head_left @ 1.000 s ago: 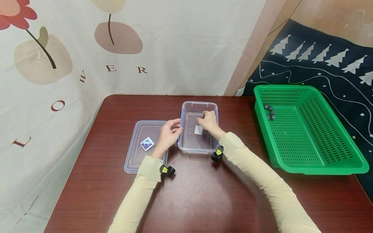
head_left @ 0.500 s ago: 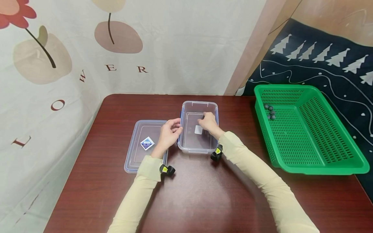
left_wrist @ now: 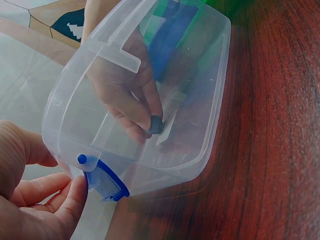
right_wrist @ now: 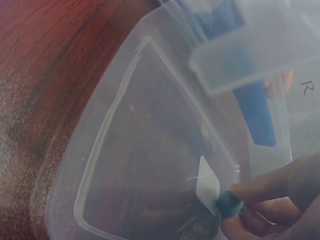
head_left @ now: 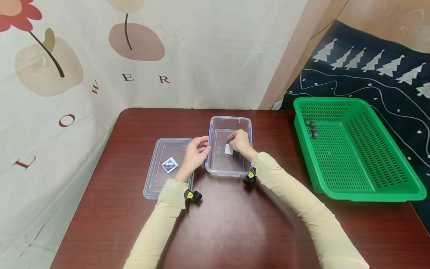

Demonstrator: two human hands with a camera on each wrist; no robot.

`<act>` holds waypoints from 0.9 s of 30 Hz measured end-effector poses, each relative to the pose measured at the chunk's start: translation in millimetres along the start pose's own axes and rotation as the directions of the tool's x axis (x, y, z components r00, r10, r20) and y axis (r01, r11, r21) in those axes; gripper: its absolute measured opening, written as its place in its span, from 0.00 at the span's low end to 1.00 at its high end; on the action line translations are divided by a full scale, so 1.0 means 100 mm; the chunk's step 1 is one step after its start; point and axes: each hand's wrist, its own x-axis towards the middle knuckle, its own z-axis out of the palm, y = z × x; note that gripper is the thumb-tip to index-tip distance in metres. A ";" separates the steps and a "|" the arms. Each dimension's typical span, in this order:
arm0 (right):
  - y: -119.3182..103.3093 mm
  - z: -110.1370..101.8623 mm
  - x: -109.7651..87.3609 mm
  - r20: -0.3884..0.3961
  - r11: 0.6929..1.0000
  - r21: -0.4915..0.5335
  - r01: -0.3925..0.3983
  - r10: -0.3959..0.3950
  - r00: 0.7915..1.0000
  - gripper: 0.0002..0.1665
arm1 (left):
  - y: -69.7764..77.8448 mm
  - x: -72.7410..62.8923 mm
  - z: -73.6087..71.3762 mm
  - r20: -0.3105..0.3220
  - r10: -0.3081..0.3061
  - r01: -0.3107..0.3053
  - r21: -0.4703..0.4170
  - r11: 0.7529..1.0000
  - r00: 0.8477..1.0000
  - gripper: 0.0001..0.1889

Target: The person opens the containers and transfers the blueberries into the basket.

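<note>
A clear plastic food box (head_left: 218,170) with blue side latches stands lidless on the table. Inside it, my right hand (head_left: 240,142) pinches a small dark round ball (right_wrist: 229,204) between thumb and fingertips, low over the floor of the box. Right by the ball is a white sticker (head_left: 228,149). At the box's left edge, my left hand (head_left: 195,154) has its thumb and fingers around the corner of the rim, beside the blue latch (left_wrist: 105,181). The clear lid (head_left: 156,175), with a blue diamond label, lies left of the box, partly under the left hand and wrist.
On the right side of the brown table (head_left: 231,224) sits a green slotted basket (head_left: 379,196). Several dark balls (head_left: 313,129) are gathered at its far left corner. Printed fabric hangs behind the table and along its left side.
My right hand has shifted slightly inside the box, its fingers drawing in and down from the far right side toward the sticker. The left hand stays at the box's left edge.
</note>
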 end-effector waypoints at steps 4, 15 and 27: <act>0.00 0.00 -0.02 -0.001 1.000 0.016 -0.003 0.003 1.000 0.14 | 0.00 0.00 0.00 0.000 0.000 0.000 -0.001 1.000 1.000 0.18; -0.08 -0.16 -0.06 -0.013 0.973 0.231 -0.012 0.015 1.000 0.09 | 0.02 -0.01 0.00 -0.010 0.005 -0.005 0.008 1.000 1.000 0.17; -0.12 -0.71 -0.12 -0.042 0.928 0.371 -0.017 0.036 0.998 0.12 | 0.02 -0.01 0.00 -0.011 -0.009 0.009 0.009 1.000 1.000 0.17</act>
